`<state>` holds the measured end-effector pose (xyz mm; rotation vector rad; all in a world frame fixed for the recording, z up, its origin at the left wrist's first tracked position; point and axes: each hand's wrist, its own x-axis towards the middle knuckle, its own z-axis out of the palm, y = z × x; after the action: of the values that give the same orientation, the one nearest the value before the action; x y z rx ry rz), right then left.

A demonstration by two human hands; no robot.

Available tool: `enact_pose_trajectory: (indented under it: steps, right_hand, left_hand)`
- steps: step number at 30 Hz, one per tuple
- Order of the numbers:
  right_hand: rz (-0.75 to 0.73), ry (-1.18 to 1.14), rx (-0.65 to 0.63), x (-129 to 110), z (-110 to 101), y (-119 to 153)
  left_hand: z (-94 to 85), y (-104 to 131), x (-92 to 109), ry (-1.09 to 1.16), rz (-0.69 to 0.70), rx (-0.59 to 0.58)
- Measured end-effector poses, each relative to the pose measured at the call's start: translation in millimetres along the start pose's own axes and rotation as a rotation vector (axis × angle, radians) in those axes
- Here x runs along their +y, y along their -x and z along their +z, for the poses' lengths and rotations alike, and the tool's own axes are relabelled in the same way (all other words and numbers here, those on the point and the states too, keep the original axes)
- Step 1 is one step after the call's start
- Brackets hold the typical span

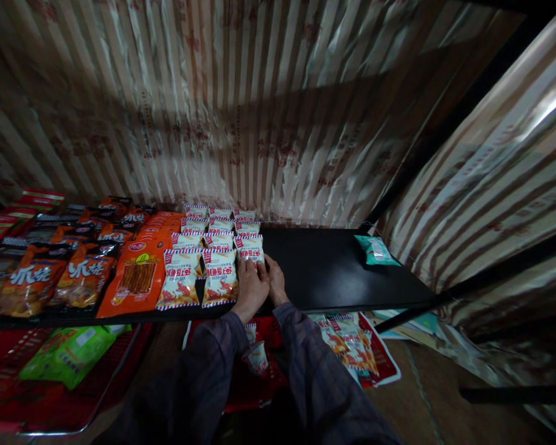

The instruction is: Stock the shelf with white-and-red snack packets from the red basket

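Several white snack bags with red print (220, 276) stand in rows on a black shelf (312, 272). At the front of the third row, my left hand (251, 287) rests on the lower part of a white snack bag (251, 246), its fingers bent over it. Close beside it on the right, my right hand (276, 281) is at the same bag's right edge, with its fingertips partly hidden. Whether either hand grips the bag is hard to tell in the dim light.
Orange bags (138, 272) and black-and-orange bags (84, 275) fill the shelf's left. A teal packet (376, 251) lies at the right. Below are a red basket (389, 364) with more bags and a green bag (69, 355). Black bars slant at the right.
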<state>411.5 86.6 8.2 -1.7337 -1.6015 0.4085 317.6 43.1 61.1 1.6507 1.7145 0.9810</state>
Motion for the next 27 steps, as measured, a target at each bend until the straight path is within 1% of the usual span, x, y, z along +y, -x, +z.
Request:
enact_pose_trajectory:
  steps: [6, 12, 14, 18, 20, 21, 23, 24, 25, 26, 27]
  right_hand:
    - [0.001, -0.044, 0.031, 3, 1, 8]
    - [-0.03, -0.138, 0.006, -1, -2, 19]
    - [-0.033, -0.155, 0.031, -3, -2, 20]
    - [-0.024, -0.144, 0.138, -12, -3, 27]
    - [-0.02, -0.14, 0.174, -18, -5, 42]
    - [-0.041, -0.146, 0.21, -21, -7, 54]
    - [-0.119, -0.156, 0.309, -25, -9, 83]
    - [-0.169, -0.167, 0.326, -26, -8, 101]
    - [-0.204, -0.186, 0.322, -25, -6, 120]
    - [-0.22, -0.206, 0.288, -23, -3, 140]
    - [-0.214, -0.221, 0.225, -20, 3, 160]
  left_hand:
    - [-2.5, 9, 2, 0.002, 0.006, -0.025]
    - [-2.4, 20, -4, 0.015, 0.021, -0.021]
    - [-3.8, 22, -5, 0.029, 0.043, -0.002]
    - [-12.2, 32, -12, 0.083, 0.139, 0.02]
    - [-19.1, 45, -21, 0.123, 0.143, -0.006]
    - [-22.9, 53, -27, 0.142, 0.13, -0.024]
    - [-30.5, 73, -44, 0.172, 0.097, -0.063]
    - [-33.5, 84, -54, 0.181, 0.093, -0.084]
    - [-35.7, 95, -67, 0.187, 0.084, -0.111]
    - [-36.8, 106, -80, 0.188, 0.057, -0.157]
    - [-36.6, 118, -95, 0.186, 0.012, -0.214]
